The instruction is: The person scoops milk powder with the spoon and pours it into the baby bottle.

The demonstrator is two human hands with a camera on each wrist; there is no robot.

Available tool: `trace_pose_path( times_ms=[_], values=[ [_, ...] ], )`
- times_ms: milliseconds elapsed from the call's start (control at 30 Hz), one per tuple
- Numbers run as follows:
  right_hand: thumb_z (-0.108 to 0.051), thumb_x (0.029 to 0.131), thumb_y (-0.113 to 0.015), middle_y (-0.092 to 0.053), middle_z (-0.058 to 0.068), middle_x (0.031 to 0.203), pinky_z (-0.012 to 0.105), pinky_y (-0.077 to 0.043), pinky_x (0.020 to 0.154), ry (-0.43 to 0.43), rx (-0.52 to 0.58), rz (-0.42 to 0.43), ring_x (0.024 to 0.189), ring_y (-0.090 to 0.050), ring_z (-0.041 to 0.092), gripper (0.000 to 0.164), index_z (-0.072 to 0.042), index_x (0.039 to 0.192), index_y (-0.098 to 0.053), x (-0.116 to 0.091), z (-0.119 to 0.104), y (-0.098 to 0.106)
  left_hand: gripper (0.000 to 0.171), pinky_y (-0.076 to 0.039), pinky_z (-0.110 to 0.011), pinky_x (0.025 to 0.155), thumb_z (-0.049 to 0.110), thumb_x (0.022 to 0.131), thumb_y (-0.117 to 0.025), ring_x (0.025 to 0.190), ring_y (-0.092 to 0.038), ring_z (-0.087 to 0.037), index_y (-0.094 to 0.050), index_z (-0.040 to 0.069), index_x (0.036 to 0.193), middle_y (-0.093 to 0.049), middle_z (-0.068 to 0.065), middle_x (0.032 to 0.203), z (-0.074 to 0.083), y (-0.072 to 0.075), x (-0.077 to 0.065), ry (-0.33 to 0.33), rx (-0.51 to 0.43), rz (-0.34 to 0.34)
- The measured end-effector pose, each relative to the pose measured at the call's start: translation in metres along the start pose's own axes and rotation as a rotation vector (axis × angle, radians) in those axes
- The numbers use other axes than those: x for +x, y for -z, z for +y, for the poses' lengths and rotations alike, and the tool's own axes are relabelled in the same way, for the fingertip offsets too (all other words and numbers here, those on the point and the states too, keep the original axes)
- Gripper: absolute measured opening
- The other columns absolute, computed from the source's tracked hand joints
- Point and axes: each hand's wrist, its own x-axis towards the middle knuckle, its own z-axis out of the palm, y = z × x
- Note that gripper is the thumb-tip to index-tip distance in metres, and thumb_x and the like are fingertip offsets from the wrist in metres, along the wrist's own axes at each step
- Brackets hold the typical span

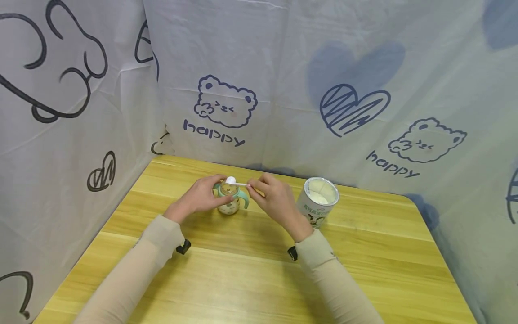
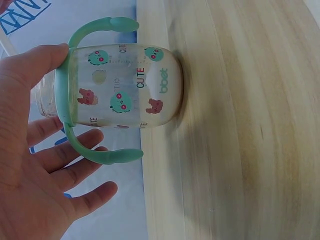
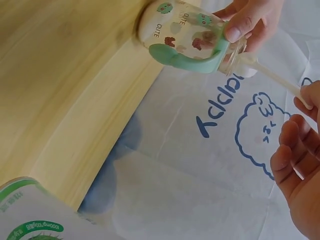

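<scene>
A clear baby bottle (image 1: pixel 229 208) with two green handles and small cartoon prints stands upright on the table, its mouth uncovered. My left hand (image 1: pixel 201 194) holds it at the green collar, thumb on the near side; in the left wrist view the other fingers spread around a handle (image 2: pixel 107 156). Pale contents show in the bottle's lower part. Between thumb and fingertips, my right hand (image 1: pixel 275 198) pinches the thin handle of a white scoop (image 3: pixel 277 78). The scoop's bowl is right at the bottle's mouth, with white powder heaped in it in the head view.
To the right of the right hand stands an open can (image 1: pixel 304 206) with pale powder inside. The wooden table (image 1: pixel 226 279) meets a printed cloth (image 1: pixel 283 135) at the back, and more cloth hangs along its left side.
</scene>
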Motion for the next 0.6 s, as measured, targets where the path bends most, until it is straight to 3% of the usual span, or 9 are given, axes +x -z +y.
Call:
trace_pose_path(
  times_ms=[600],
  values=[
    [-0.017, 0.094, -0.081, -0.061, 0.001, 0.078, 0.023, -0.042, 0.045, 0.189, -0.121, 0.004, 0.053, -0.051, 0.010, 0.007, -0.016, 0.100, -0.082, -0.0047, 0.0067, -0.0022, 0.070, -0.057, -0.052, 0.103, 0.047, 0.093, -0.079, 0.119, -0.067, -0.032, -0.057, 0.009, 0.148, -0.069, -0.014, 0.135, 0.0029, 0.0034, 0.0025, -0.005, -0.005, -0.009]
  ],
)
